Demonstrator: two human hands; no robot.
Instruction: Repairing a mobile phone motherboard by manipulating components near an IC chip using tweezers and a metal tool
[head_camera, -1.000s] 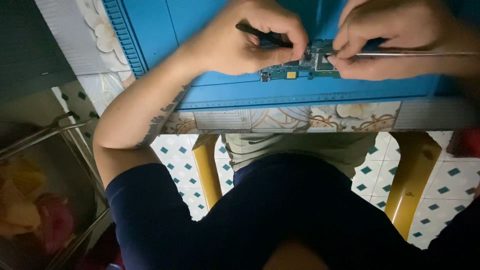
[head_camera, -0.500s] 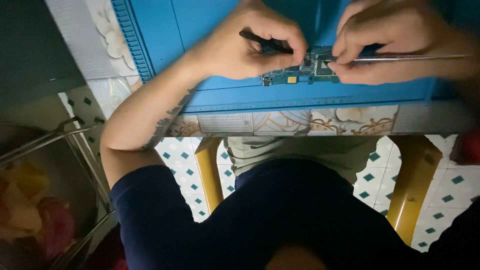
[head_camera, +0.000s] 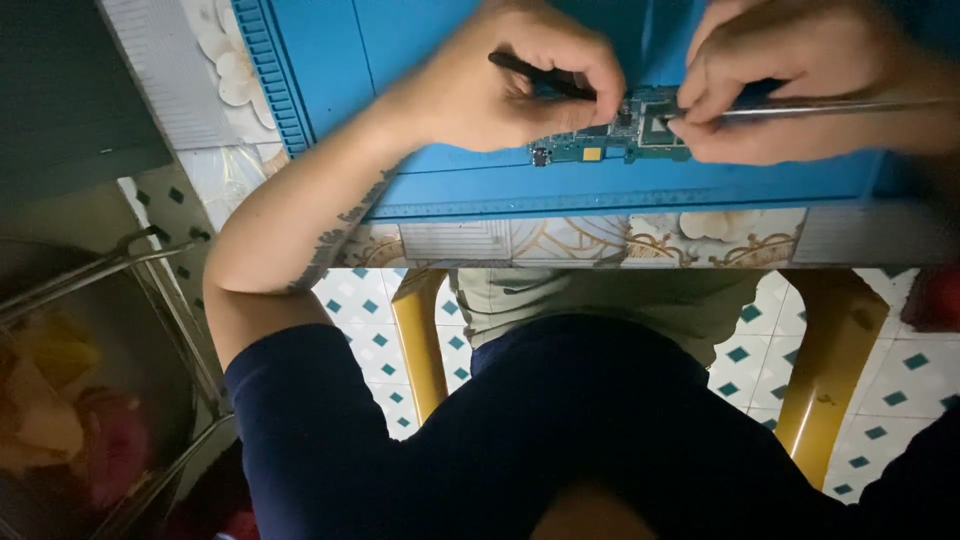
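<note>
The left hand (head_camera: 510, 85) reaches in with forearm angled across the blue mat (head_camera: 420, 40), fingers curled closed around a thin black tool (head_camera: 540, 75) whose tip points toward the circuit board (head_camera: 610, 140). The right hand (head_camera: 790, 75) comes in from the right, fingers pinched shut on slim metal tweezers (head_camera: 830, 107) lying nearly level, tips at the board's right end. The small green circuit board lies flat on the mat, between both hands and partly hidden under their fingertips, near the worktop (head_camera: 560, 240) edge.
</note>
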